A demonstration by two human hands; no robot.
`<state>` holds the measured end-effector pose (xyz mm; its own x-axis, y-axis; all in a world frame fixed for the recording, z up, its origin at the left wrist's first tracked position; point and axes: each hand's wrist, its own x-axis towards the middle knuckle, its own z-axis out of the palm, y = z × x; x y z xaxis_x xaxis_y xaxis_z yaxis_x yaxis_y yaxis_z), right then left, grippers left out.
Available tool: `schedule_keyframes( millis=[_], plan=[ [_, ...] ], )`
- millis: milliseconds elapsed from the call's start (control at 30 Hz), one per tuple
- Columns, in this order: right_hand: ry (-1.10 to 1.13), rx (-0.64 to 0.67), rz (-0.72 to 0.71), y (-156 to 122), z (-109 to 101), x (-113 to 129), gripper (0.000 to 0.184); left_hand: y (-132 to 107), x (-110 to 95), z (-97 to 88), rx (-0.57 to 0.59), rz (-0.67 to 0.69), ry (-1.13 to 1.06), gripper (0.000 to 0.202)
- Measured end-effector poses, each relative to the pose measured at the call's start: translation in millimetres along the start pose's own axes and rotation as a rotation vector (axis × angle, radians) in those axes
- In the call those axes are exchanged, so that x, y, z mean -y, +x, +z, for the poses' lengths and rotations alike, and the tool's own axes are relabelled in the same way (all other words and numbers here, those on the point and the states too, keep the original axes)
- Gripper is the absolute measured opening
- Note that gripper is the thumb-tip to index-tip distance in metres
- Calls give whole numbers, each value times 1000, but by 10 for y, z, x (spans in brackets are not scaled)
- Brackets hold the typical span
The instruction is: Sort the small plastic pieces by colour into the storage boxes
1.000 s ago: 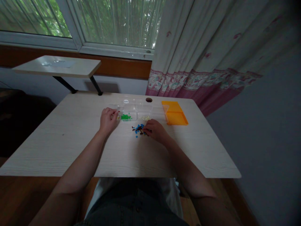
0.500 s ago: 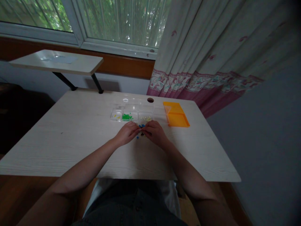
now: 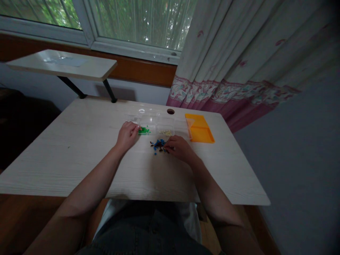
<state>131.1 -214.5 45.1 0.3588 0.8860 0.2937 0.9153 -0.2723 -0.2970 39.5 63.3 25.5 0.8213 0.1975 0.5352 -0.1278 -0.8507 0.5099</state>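
Observation:
My left hand (image 3: pixel 128 135) is over the left end of a clear compartment box (image 3: pixel 164 122), its fingers pinched beside the green pieces (image 3: pixel 144 130); whatever they hold is too small to make out. Pale yellow pieces (image 3: pixel 166 132) lie in the compartment to the right of the green ones. In front of the box, small blue and dark brown pieces (image 3: pixel 158 143) form a loose pile on the table. At the right side of this pile is my right hand (image 3: pixel 178 147), thumb and fingertips drawn together low over the pieces. What is between them is hidden.
An orange tray (image 3: pixel 200 129) with a divider lies at the box's right end. Behind the box, the table (image 3: pixel 87 148) has a round hole (image 3: pixel 170 111). A raised shelf (image 3: pixel 98 67) stands at the back left. A curtain (image 3: pixel 212 81) hangs behind the right side.
My left hand has moved left and away from the right hand, to the box's left end, uncovering more of the pile. The right hand stays by the pile.

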Motion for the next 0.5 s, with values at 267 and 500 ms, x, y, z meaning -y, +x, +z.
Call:
schedule_keyframes(
  millis=[267,500],
  plan=[
    [7,159,0,-15,-7,34,14,19,218,-109,-154,-104,27,39],
    [-8,101,-16,25,13,49,11,22,366,-70,-177,-146,74,31]
  ],
)
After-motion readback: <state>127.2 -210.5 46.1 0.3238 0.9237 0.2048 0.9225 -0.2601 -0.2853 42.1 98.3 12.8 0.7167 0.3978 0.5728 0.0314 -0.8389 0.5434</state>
